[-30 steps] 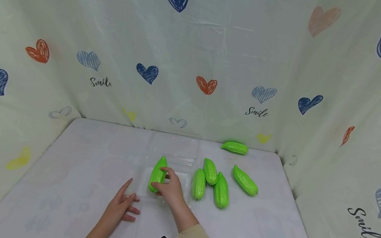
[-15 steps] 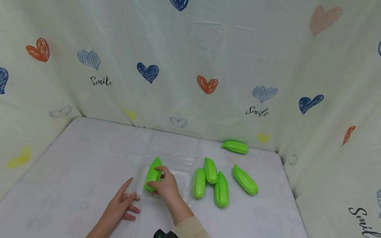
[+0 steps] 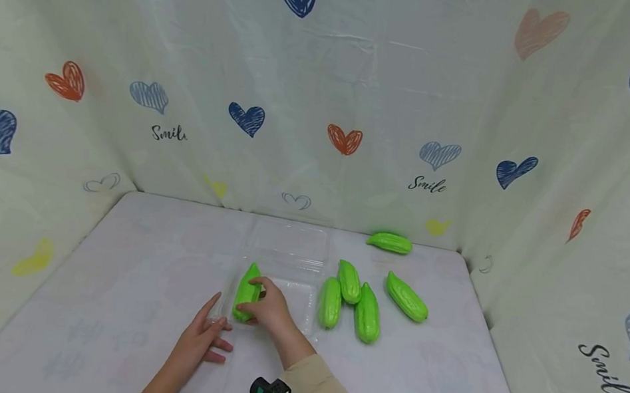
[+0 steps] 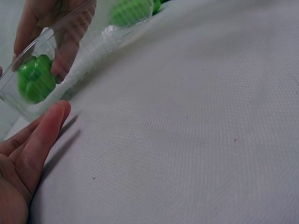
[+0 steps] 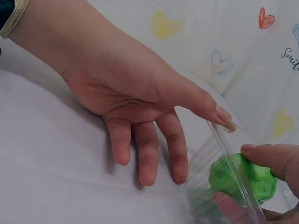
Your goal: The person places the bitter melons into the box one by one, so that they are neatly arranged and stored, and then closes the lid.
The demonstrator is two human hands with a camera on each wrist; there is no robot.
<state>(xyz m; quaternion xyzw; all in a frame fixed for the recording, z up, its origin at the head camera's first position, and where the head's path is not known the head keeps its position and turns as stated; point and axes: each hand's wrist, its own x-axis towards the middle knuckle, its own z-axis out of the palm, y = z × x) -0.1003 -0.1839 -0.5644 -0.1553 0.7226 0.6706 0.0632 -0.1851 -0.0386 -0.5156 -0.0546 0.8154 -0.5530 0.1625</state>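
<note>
In the head view my right hand [image 3: 271,306] pinches a green ridged gourd [image 3: 247,294] at the left inside of a clear plastic container [image 3: 298,315]. The gourd's lobed end [image 4: 36,79] shows through the container's wall in the left wrist view, with the thumb and fingers of my right hand [image 4: 56,28] on either side of it. My left hand [image 3: 199,341] rests at the container's front left corner with its fingers spread. In the right wrist view the thumb of my left hand [image 5: 140,98] is right at the rim and the other fingers point down.
Right of the container, three green gourds [image 3: 350,283] lie close together. Another gourd [image 3: 406,298] lies farther right, and one more [image 3: 390,242] by the back edge. The container's clear lid [image 3: 288,241] lies open behind it. A patterned curtain [image 3: 389,99] surrounds the white table [image 3: 150,254].
My right hand has moved left with the gourd, from near the container's middle to its left side. My left hand has stayed in place.
</note>
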